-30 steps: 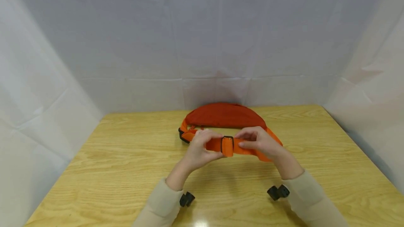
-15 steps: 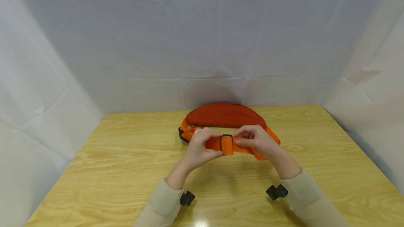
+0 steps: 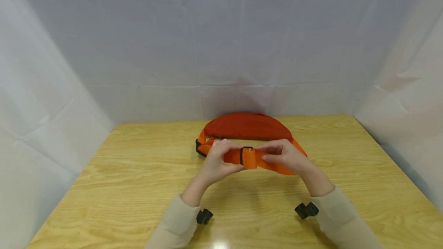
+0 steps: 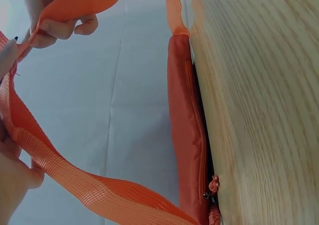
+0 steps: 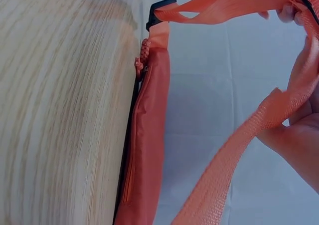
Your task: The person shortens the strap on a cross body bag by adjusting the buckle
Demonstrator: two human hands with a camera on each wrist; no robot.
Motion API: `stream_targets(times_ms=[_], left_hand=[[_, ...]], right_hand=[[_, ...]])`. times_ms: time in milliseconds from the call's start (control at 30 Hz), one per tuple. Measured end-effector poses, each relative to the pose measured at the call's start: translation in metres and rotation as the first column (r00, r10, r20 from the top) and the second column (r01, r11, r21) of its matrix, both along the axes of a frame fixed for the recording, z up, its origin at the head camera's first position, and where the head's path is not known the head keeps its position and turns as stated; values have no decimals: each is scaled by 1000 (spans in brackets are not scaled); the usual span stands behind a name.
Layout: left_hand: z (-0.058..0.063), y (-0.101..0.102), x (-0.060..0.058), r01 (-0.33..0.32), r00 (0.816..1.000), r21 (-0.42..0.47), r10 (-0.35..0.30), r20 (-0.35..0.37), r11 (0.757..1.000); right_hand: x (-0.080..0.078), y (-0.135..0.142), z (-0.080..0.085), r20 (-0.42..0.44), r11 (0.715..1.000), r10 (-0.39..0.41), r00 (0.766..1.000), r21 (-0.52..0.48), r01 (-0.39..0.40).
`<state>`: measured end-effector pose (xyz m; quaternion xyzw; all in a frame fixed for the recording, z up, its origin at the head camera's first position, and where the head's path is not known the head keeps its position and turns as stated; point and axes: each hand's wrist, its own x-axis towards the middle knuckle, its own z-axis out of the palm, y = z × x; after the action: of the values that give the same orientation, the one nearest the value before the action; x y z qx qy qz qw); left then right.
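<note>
A red waist bag [image 3: 247, 126] lies at the back of the table, its orange strap [image 3: 233, 158] drawn forward between both hands. My left hand [image 3: 217, 164] pinches the strap just left of a black slider buckle [image 3: 241, 156], thumb below and fingers above. My right hand [image 3: 286, 157] pinches the strap right of the slider between thumb and fingers. A fold of strap covers the front of the slider. The right wrist view shows the strap curving past the right palm [image 5: 304, 125]. Several fingers of each hand are hidden behind the strap.
A second black buckle [image 5: 159, 13] joins the strap to the bag's left end. Red cord zipper pulls [image 4: 214, 185] hang near that end. The wooden table [image 3: 138, 187] meets white sheeting [image 3: 166, 103] at the back and sides.
The slider has shifted slightly left and up, and its frame shows less behind the strap fold. My right hand moved a little left, then back right. The left hand stays nearly still.
</note>
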<state>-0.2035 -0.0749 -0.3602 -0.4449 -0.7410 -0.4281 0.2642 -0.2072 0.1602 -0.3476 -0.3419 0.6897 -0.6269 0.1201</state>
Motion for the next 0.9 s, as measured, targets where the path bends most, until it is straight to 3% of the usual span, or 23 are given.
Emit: stream_targets(times_ms=[533, 900], left_hand=[[0, 4, 1, 3, 998, -33, -1, 55, 999], [2, 6, 0, 2, 1000, -46, -1, 22, 999]], right_hand=[[-5, -3, 3, -70, 1000, 14, 997, 2, -14], [-4, -2, 1, -49, 1000, 20, 999, -19, -21]])
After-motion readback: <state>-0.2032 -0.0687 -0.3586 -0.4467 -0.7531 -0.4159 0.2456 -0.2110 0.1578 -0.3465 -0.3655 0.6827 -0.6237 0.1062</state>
